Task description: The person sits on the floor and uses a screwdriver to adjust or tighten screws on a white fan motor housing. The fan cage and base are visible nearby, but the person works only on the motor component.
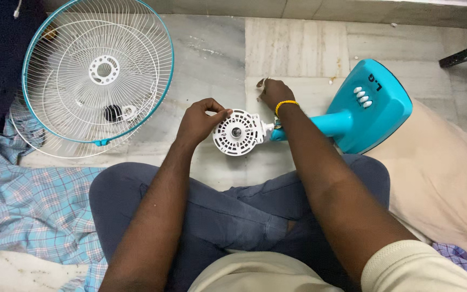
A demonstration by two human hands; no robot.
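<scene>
Two hands: left hand [198, 121] grip pinching motor housing [239, 132] rim; fan lying, facing up; right hand [274, 93] unclear.

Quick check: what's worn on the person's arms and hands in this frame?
Both forearms are bare, no gloves. The right hand has a yellow beaded band at its wrist. A cream ribbed sleeve edge shows at the right upper arm. The left hand wears nothing visible.

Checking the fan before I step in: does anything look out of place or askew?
Yes. The fan lies on its side on the floor, guard off: the white wire grille rests apart at the left. The left hand touches the bare motor housing; the right hand reaches past it.
</scene>
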